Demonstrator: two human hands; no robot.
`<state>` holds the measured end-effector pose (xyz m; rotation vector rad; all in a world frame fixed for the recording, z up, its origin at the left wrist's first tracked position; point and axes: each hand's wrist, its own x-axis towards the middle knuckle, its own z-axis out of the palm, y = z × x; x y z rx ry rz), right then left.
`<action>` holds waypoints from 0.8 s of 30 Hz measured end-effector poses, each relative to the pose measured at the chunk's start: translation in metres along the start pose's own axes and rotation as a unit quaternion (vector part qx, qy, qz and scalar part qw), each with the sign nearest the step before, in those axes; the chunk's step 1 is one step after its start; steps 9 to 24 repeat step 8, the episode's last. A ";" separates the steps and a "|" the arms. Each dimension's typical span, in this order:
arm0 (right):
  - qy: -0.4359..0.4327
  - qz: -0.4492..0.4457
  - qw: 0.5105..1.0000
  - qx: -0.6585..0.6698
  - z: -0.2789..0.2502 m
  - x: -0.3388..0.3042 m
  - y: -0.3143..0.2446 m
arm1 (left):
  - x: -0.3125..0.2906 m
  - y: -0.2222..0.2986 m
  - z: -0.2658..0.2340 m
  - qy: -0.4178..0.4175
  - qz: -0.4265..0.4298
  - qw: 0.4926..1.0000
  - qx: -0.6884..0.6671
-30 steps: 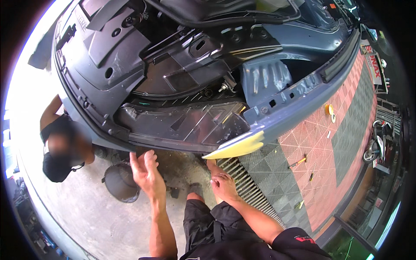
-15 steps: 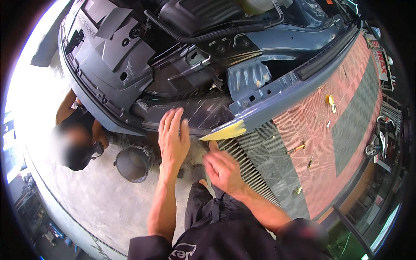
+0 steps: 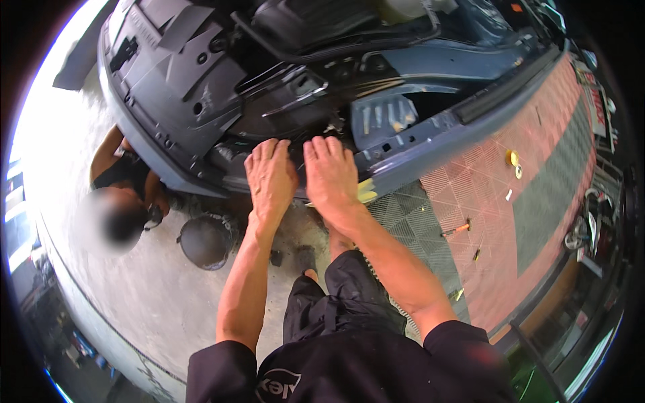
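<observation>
At the front corner of a blue-grey car sits a dark, glossy headlight [image 3: 235, 180], largely covered by my hands. My left hand [image 3: 272, 178] lies over it, fingers together and bent over its far side. Close beside it, my right hand [image 3: 330, 176] grips the same part, fingertips hooked over the top. Both thumbs are mostly hidden, as is the lamp's near face. Yellow masking tape [image 3: 366, 191] on the fender tip shows just right of my right hand. Behind my fingers lies the uncovered engine bay with black trim [image 3: 181, 80] and a bare metal bracket [image 3: 386, 119].
Another person [image 3: 124, 195] crouches at the left by the bumper, near a black bucket [image 3: 207, 242]. To the right, red and grey floor tiles [image 3: 484, 221] hold tape rolls [image 3: 512, 158], an orange-handled tool [image 3: 458, 229] and small scraps. A motorcycle [image 3: 588, 225] stands at the far right.
Both hands have moved forward onto the headlight, the right one rising from in front of my body. My right hand now hides most of the yellow tape.
</observation>
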<state>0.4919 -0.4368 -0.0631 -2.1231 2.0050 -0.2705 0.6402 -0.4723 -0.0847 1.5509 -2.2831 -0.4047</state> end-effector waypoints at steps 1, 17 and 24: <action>0.034 -0.002 0.999 0.021 0.003 0.000 0.003 | -0.003 0.000 0.002 0.006 -0.006 1.000 -0.005; -0.038 -0.022 0.998 -0.039 -0.001 0.022 0.004 | -0.100 0.021 0.047 0.236 -0.451 0.728 -0.460; -0.038 -0.022 0.998 -0.039 -0.001 0.022 0.004 | -0.100 0.021 0.047 0.236 -0.451 0.728 -0.460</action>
